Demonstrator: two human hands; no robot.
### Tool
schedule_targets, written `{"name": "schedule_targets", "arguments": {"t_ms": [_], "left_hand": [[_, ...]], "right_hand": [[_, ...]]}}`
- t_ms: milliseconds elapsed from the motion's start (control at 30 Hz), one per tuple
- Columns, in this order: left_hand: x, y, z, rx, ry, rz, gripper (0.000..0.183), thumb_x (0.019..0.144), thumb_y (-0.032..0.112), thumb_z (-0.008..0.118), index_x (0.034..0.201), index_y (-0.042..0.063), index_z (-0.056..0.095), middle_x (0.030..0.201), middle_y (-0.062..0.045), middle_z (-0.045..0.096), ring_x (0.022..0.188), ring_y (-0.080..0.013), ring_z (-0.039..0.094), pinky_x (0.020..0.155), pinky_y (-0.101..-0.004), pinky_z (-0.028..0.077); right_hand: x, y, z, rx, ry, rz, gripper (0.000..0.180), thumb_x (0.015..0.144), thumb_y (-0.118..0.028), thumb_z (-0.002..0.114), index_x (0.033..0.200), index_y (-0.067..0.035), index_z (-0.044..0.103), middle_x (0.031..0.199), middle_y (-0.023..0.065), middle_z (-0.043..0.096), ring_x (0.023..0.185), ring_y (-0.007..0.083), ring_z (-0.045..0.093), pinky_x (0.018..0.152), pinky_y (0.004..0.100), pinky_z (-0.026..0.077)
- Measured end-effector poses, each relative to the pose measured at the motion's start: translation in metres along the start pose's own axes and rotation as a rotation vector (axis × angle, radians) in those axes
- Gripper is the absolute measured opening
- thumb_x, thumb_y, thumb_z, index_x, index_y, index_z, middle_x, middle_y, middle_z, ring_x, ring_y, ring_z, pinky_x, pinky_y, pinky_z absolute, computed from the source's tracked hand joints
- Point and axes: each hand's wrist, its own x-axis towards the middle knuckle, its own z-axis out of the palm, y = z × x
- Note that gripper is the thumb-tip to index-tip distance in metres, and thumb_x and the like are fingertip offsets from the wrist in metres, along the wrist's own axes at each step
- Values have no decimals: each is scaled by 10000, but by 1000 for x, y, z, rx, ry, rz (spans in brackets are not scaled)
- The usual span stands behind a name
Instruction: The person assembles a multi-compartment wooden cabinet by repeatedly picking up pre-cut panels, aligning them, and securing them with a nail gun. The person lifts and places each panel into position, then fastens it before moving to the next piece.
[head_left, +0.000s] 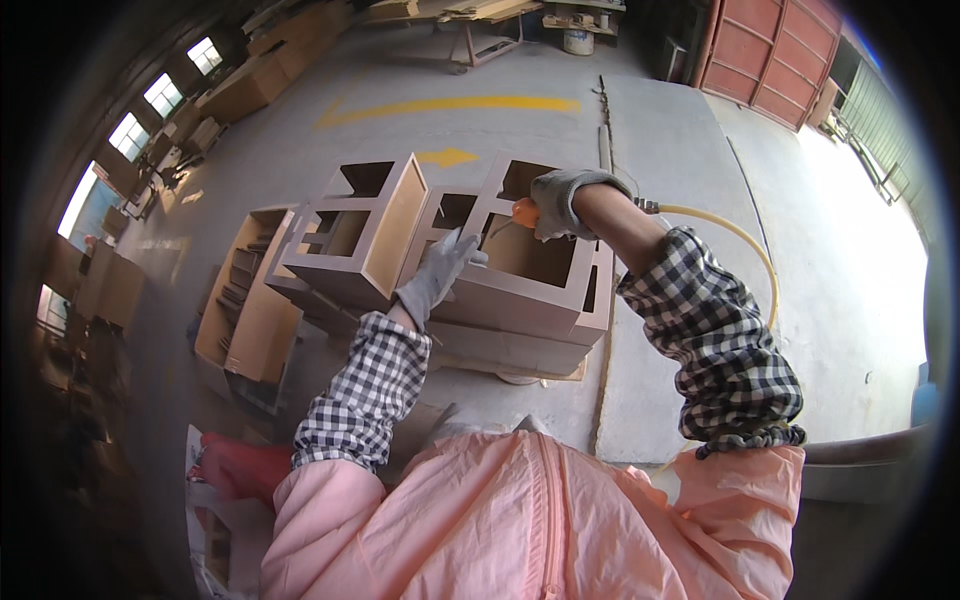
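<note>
My right hand (562, 202), in a grey glove, is closed around an orange air blow gun (526, 213). Its thin metal nozzle points left and down over the opening of a large wooden cabinet frame (517, 289). A yellow air hose (724, 219) runs from the gun around the right side of my arm. My gloved left hand (441, 270) lies against the frame's left edge, fingers extended and thumb apart; its exact contact is partly hidden. Just left of it stands a second pale-painted cabinet frame (324, 262) with two openings.
The frames sit on a low stacked base (510, 345). At left is an open cardboard box (259, 322) holding dark pieces. Beyond lie a yellow floor marking (450, 105), a wheeled trestle (487, 49) with boards, and a red metal door (772, 56). A floor seam (606, 375) runs right of the frames.
</note>
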Motion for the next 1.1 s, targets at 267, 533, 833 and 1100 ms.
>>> {"name": "schedule_targets", "arguments": {"t_ms": [267,533,833,1100], "left_hand": [[-47,-28,13,-183,306,16,460,908,349,681,1255,54,613,1061,1,652,804,-55,547,670,-213,460],[-54,-24,26,-252,297,73,448,914,383,669,1235,72,634,921,55,608,685,-26,474,577,-200,416],[-58,-22,3,28,461,270,412,913,332,668,1206,44,633,1037,-15,630,905,-98,561,780,-274,470],[-64,15,-126,1252,558,29,736,747,471,728,1324,58,533,1315,-182,568,1267,-318,492,1084,-459,348]], "right_hand": [[34,-29,12,-18,-63,-47,451,795,-405,683,1139,-113,679,1032,154,695,908,339,665,794,407,531],[34,-20,23,-51,-69,-55,386,747,-346,725,980,-37,711,834,101,722,715,250,696,649,362,567],[-6,-14,21,-126,63,-111,368,768,-336,711,986,-39,712,826,147,704,788,316,690,712,391,546],[-122,10,-37,8,50,195,365,809,-305,680,1073,-54,679,886,157,687,864,308,676,783,392,526]]}}
